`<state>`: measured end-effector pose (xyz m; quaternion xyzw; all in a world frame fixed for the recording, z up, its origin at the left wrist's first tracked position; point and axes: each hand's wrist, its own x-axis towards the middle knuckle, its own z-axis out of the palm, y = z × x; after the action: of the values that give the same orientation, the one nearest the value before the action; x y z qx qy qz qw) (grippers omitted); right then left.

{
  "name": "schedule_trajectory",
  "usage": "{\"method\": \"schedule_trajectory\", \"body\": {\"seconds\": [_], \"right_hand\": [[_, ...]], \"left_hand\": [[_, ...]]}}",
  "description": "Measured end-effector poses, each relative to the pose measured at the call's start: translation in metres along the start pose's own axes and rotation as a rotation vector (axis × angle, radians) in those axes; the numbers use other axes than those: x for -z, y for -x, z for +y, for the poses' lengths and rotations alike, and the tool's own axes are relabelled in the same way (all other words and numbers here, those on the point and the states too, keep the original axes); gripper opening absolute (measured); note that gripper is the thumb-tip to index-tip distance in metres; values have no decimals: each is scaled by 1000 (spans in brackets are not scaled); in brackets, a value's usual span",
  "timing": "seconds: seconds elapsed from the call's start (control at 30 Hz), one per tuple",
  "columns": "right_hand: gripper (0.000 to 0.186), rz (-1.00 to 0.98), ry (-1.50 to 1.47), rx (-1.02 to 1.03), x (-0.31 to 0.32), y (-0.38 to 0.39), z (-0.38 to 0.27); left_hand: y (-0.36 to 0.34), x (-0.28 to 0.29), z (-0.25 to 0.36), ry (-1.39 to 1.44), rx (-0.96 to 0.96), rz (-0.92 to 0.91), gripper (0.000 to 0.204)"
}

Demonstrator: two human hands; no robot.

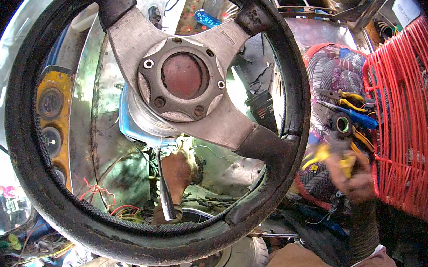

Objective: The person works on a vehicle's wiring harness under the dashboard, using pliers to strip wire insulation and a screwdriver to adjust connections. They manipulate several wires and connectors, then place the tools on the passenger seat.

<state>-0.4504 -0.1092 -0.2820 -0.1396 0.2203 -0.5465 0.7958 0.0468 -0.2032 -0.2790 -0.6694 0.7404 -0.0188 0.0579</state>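
A black-rimmed steering wheel [201, 135] with grey metal spokes fills the middle of the view. Through its lower opening, my left hand [175, 175] reaches up beneath the blue-covered steering column [130, 122], beside a dark stalk [166, 190]. Glare and the hand's own angle hide its fingers. To the right of the wheel, my right hand [353, 177] is closed around yellow-handled pliers [323, 155], smeared by motion. It is over the patterned seat, close to other tools: pliers with yellow handles [351, 101], a blue-handled tool [361, 118] and a roll of tape [342, 124].
A red corded chair back [406, 123] borders the patterned seat [318, 78] on the right. Left of the wheel is a yellow gauge panel [56, 124]. Loose red wires [97, 192] hang below it. A tire [238, 266] lies under the wheel, and a blue bottle [207, 18] is farther off.
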Motion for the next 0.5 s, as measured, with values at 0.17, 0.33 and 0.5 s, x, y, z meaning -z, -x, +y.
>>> {"method": "schedule_trajectory", "body": {"seconds": [0.17, 0.33, 0.5], "right_hand": [[47, 36, 407, -223, -42, -23, 115], [31, -17, 846, -69, -84, -80, 218], [33, 90, 866, -373, -104, -140, 250]], "left_hand": [[0, 19, 10, -7, -41, -20, 30], [-5, 32, 34, 63, 24, -16, 28], [-7, 34, 41, 56, -34, -20, 22]]}}
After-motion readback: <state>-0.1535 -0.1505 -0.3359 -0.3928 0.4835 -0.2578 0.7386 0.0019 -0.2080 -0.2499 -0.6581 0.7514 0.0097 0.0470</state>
